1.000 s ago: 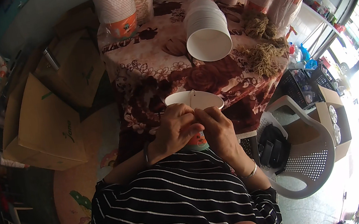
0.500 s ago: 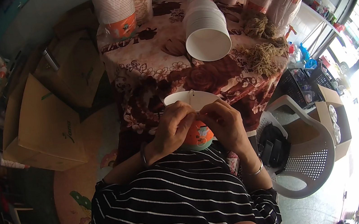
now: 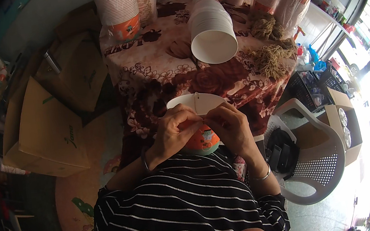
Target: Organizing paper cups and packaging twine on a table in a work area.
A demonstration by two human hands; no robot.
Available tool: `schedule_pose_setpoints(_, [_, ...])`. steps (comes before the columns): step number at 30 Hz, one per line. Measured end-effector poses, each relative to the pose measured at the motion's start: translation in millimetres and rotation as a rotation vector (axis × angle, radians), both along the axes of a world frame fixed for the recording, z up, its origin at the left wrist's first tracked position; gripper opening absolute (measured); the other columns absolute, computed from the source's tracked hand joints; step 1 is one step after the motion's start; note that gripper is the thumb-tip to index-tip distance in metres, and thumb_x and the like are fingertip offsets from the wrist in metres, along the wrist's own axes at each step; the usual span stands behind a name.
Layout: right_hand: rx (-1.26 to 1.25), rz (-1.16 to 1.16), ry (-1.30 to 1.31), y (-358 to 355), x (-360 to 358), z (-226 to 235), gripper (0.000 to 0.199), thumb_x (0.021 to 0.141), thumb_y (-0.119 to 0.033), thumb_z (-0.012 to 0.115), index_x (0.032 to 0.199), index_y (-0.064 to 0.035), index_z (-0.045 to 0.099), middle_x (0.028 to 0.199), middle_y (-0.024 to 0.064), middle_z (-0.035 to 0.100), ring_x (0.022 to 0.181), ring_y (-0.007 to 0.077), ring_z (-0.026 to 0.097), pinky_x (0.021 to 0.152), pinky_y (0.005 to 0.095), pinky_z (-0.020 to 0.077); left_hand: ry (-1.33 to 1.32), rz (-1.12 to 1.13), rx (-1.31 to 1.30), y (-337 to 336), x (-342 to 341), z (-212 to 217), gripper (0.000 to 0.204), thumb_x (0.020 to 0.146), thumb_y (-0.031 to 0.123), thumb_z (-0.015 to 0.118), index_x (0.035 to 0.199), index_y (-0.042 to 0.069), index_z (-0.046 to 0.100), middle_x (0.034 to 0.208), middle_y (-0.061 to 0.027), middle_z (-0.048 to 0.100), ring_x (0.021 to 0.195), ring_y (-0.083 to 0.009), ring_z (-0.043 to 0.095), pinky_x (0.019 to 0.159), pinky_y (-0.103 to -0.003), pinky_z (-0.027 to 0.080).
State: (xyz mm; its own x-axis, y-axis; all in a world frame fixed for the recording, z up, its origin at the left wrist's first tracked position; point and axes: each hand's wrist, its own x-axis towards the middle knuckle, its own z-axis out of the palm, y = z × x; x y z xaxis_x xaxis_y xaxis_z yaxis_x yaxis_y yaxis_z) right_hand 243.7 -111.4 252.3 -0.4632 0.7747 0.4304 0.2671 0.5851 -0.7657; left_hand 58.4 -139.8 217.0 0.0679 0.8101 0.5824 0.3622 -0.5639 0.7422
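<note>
A paper bucket (image 3: 201, 144), white inside with an orange and green printed outside, rests upright in my lap against the table's front edge. From its far rim a thin pale cord (image 3: 195, 101) hangs down the white inner wall toward my fingers. My left hand (image 3: 178, 129) and my right hand (image 3: 229, 124) meet over the near rim. Both have thumb and fingers pinched close together, seemingly on the cord's end; the fingers mostly hide it. A dark band circles the left wrist and a silvery bangle the right.
Nested white buckets (image 3: 214, 45) lie on the patterned tablecloth (image 3: 156, 75), with bundles of pale cord (image 3: 267, 61) to their right. Wrapped bucket stacks (image 3: 117, 7) line the back. At left stands an open cardboard box (image 3: 49, 133); at right, a plastic chair (image 3: 324, 158) with a black bag (image 3: 284, 151).
My hands and the bucket have shifted slightly left. The left fingers have changed their pinch a little and lowered at the near rim. The table's things have not moved.
</note>
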Motion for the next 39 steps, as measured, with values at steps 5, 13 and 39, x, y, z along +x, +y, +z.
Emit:
schedule_pose_setpoints(5, [-0.044,0.032,0.043,4,1,-4,0.010,0.081,0.000,0.065,0.091,-0.0019,0.064,0.085,0.0079,0.060,0.072,0.0199,0.062,0.063,0.0280,0.0499,0.106,-0.033,0.080,2,-5,-4,0.026,0.076,-0.001,0.070,0.100,0.004,0.063,0.099,-0.0079,0.060,0.088,-0.0202,0.063,0.080,-0.032,0.051])
schedule_pose_setpoints(13, [0.039,-0.264,0.035,36,2,-39,0.005,0.085,-0.005,0.059,0.090,-0.0043,0.059,0.081,0.0096,0.062,0.072,0.0227,0.061,0.064,0.0305,0.0491,0.084,-0.192,-0.058,6,-13,14,0.044,0.079,-0.010,0.058,0.121,0.005,0.053,0.118,-0.0144,0.052,0.102,-0.0235,0.062,0.087,-0.036,0.051])
schedule_pose_setpoints(39, [-0.470,0.085,0.494,31,5,-33,0.006,0.092,-0.007,0.059,0.095,-0.0014,0.058,0.083,-0.0012,0.059,0.076,0.0047,0.054,0.071,0.0189,0.0439,0.244,-0.208,-0.159,-2,-22,56,0.020,0.088,0.004,0.060,0.107,0.001,0.062,0.087,-0.0136,0.068,0.079,-0.0231,0.067,0.070,-0.030,0.052])
